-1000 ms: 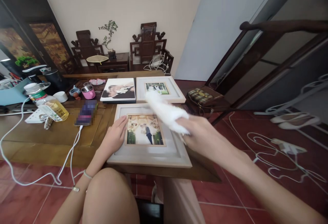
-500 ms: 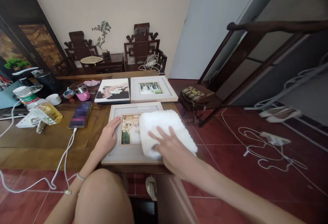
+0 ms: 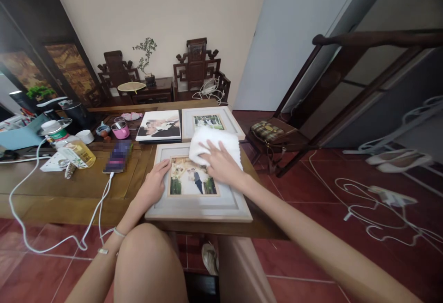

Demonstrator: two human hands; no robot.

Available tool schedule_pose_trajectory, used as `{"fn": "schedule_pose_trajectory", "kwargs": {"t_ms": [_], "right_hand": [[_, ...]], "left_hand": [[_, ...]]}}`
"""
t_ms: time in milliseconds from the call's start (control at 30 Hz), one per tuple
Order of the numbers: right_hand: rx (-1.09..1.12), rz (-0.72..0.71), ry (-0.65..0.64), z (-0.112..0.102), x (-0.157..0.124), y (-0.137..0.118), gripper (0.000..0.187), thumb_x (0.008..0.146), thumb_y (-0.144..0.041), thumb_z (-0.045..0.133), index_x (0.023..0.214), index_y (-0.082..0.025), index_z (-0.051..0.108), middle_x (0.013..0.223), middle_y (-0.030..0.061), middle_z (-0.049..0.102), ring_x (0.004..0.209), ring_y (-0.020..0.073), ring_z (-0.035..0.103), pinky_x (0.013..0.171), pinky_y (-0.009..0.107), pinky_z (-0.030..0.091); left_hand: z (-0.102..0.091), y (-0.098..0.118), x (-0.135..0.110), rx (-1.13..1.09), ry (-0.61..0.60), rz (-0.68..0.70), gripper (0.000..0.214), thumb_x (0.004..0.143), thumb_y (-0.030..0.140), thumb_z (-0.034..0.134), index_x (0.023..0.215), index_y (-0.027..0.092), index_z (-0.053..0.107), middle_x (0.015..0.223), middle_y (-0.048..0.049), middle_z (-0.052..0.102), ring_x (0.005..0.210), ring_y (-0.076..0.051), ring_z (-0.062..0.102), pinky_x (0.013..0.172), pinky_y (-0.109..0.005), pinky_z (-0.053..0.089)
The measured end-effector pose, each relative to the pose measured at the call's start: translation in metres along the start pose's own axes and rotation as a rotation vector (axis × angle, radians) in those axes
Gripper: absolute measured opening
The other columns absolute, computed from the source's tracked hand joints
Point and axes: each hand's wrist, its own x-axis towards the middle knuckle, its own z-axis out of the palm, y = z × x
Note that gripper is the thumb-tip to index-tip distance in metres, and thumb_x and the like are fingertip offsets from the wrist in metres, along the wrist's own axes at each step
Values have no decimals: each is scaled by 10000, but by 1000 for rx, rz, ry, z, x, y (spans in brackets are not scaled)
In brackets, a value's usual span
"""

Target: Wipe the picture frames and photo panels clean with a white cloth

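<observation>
Left hand (image 3: 154,183), open, lies at 9 o'clock on the near picture frame (image 3: 194,180), apparently to steady it on the worktop (image 3: 48,206); right hand (image 3: 223,162), spread, covers a cloth (image 3: 216,136) at 1 o'clock.

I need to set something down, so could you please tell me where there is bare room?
Bare tabletop lies in front of the bottle, between the white cables, with a narrower strip between phone and near frame. It is crowded around the pink cup and the cloth under the right hand.
</observation>
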Motion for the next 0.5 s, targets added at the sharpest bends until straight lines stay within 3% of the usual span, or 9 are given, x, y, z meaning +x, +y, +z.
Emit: {"fn": "schedule_pose_trajectory", "kwargs": {"t_ms": [100,233,367,500], "right_hand": [[-41,4,-6,5,28,2,530,753,-45,449,1263,-137,559,1503,126,310,1399,362,149,1067,651,146],[-9,-128,-77,14,41,-35,510,759,-51,484,1250,-157,574,1520,110,281,1392,413,113,1038,709,118],[15,-272,-144,17,25,-82,440,769,-72,487,1182,-133,625,1527,117,257,1382,446,112,1030,723,148],[57,-376,-170,6,-15,-103,371,783,-94,470,1084,-134,683,1512,113,297,1372,447,161,1046,703,161]], "left_hand": [[-2,3,-1,-76,26,-5,496,898,110,320,1375,187,429,1449,-97,426,1360,-212,361,1134,-481,281],[-6,10,-3,-196,127,-55,554,980,371,256,1482,153,168,1544,-114,230,1419,-212,227,1168,-424,187],[-8,11,-4,-259,171,-29,639,968,497,167,1493,141,100,1565,-117,145,1437,-212,155,1175,-395,144],[-9,11,-5,-246,151,-20,641,960,522,128,1489,160,144,1559,-112,181,1430,-214,187,1171,-411,160]]}}
